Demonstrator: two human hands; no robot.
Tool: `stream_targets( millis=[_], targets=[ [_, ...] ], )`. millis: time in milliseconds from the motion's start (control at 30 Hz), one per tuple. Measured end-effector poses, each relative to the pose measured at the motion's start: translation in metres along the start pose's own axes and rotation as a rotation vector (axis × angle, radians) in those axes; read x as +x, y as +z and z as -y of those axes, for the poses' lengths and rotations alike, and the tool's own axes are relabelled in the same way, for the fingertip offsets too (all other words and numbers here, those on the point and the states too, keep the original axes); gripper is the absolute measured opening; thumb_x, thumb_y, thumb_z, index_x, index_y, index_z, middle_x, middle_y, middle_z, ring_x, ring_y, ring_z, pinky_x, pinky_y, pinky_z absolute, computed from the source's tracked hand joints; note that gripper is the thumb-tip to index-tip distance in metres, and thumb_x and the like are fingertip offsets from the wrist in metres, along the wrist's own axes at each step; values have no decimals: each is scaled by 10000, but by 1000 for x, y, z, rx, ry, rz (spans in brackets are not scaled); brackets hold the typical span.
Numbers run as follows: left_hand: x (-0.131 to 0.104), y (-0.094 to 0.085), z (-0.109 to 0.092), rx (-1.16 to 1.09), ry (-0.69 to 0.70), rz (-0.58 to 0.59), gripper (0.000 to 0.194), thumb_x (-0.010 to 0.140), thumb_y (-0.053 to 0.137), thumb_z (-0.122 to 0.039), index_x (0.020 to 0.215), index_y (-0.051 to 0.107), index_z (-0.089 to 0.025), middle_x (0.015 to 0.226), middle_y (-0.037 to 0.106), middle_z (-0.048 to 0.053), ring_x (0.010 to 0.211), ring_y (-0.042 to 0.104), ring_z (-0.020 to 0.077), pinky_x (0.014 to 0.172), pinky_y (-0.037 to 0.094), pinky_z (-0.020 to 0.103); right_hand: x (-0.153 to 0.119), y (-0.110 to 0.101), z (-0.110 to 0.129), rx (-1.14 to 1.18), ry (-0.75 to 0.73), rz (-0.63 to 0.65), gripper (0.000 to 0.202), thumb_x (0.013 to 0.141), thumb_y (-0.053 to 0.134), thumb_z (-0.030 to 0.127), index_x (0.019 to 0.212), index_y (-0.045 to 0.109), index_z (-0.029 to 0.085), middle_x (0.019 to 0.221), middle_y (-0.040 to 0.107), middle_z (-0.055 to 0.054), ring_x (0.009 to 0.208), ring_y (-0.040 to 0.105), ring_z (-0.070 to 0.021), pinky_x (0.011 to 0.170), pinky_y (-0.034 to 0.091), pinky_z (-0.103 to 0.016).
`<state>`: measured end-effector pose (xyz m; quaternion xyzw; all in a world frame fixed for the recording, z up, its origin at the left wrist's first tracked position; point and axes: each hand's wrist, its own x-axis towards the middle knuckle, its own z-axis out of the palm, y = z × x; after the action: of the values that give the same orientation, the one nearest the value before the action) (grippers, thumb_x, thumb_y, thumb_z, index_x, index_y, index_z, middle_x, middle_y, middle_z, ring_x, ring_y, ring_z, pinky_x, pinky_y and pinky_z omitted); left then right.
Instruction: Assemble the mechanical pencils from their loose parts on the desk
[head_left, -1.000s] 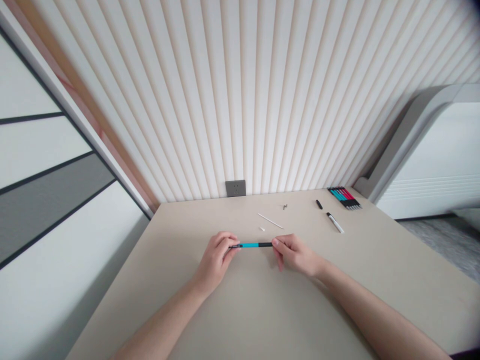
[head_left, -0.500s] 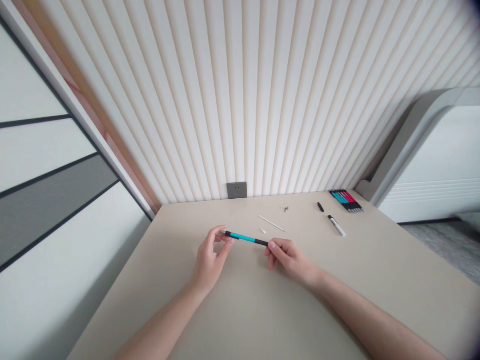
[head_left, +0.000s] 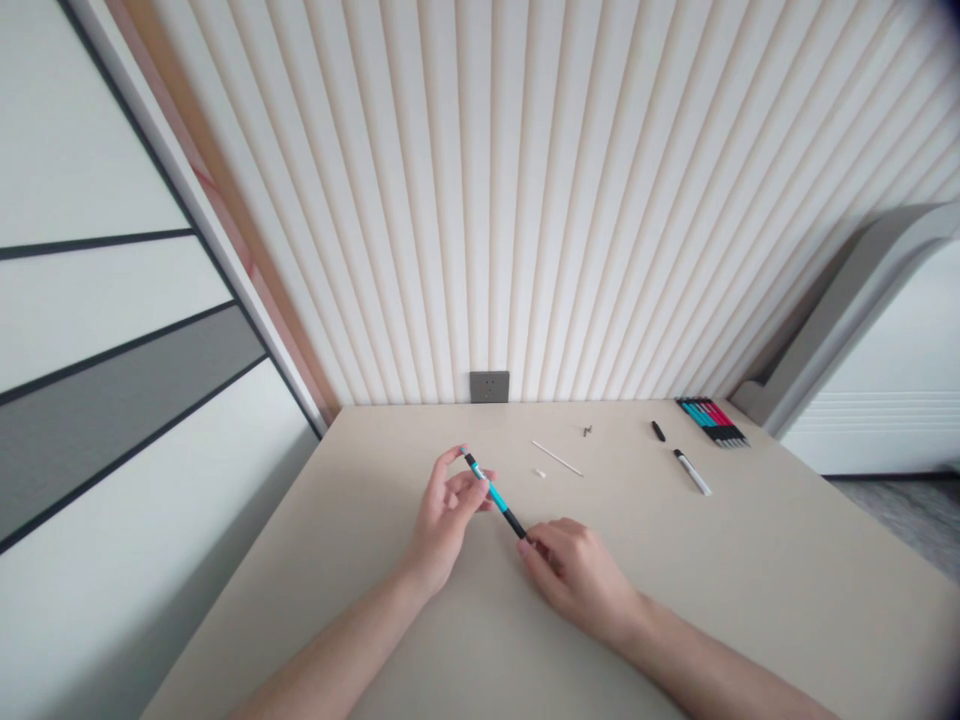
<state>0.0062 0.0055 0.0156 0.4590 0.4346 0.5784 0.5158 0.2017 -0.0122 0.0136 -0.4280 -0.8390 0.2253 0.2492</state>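
The thin blue-and-black plastic pen now slants more, held in the grip of the bare left hand and bare right hand, so both are busy

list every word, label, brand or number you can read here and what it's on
No text can be read.
Slim blue-and-black pen: pale marks near its upper end, too small and blurred.
White cylindrical marker with a black end: any print too small.
Flat row of blue, red and black pens: same.
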Motion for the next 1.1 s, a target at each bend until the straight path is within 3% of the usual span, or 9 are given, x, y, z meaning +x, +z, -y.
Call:
stream_targets(
  millis=[100, 233, 333, 567, 733, 900, 1100],
  targets=[
    [-6, 6, -5, 7, -25, 116, 781, 861, 663, -327, 1474, 180, -278, 974, 725, 62, 887, 682, 187, 795, 546, 347, 1, 5, 1, -60, -21, -2, 313, 969, 420, 347, 707, 529, 214, 629, 578, -19, 607, 527, -154, 630, 341, -277],
    [-10, 8, -9, 41, -5, 188, 854, 878, 640, -285, 1509, 65, -305, 880, 699, 13, 902, 679, 185, 853, 519, 359, 1, 4, 2, -94, -107, 51, 304, 965, 449, 387, 734, 551, 217, 656, 598, -29, 650, 551, -168, 656, 353, -288],
    [-9, 4, -8, 54, 5, 217, 845, 880, 636, -268, 1510, 75, -318, 850, 672, -8, 889, 673, 175, 872, 504, 358, 0, -2, 0, -79, -152, 72, 295, 959, 463, 433, 807, 599, 221, 702, 634, -39, 703, 575, -185, 695, 379, -307],
    [-7, 0, -9, 107, -57, 276, 772, 884, 636, -296, 1496, 166, -284, 834, 678, 0, 878, 671, 179, 866, 469, 332, 1, -15, -8, 26, -128, -12, 249, 945, 504, 404, 1019, 643, 211, 894, 688, -75, 811, 599, -201, 779, 419, -336],
    [-9, 3, -8, 60, -34, 353, 762, 915, 602, -295, 1506, 123, -258, 952, 713, 47, 893, 642, 169, 885, 442, 334, 1, -8, 4, 193, -86, 23, 171, 947, 463, 254, 894, 618, 207, 790, 626, -27, 731, 554, -147, 683, 421, -266],
    [-11, 2, 0, 83, -3, 409, 713, 931, 577, -270, 1498, 145, -267, 1073, 683, 82, 927, 624, 168, 902, 440, 350, 0, 0, 7, 261, 10, 25, 81, 884, 536, 208, 817, 581, 203, 745, 594, 8, 645, 512, -116, 611, 392, -233],
    [-6, -3, 4, 282, 211, 344, 675, 878, 627, -234, 1450, 270, -269, 1226, 570, 115, 1091, 561, 223, 900, 458, 360, 1, 1, 3, 180, 51, 11, 87, 841, 573, 210, 758, 554, 198, 698, 570, 15, 626, 490, -118, 595, 365, -235]
  ],
)
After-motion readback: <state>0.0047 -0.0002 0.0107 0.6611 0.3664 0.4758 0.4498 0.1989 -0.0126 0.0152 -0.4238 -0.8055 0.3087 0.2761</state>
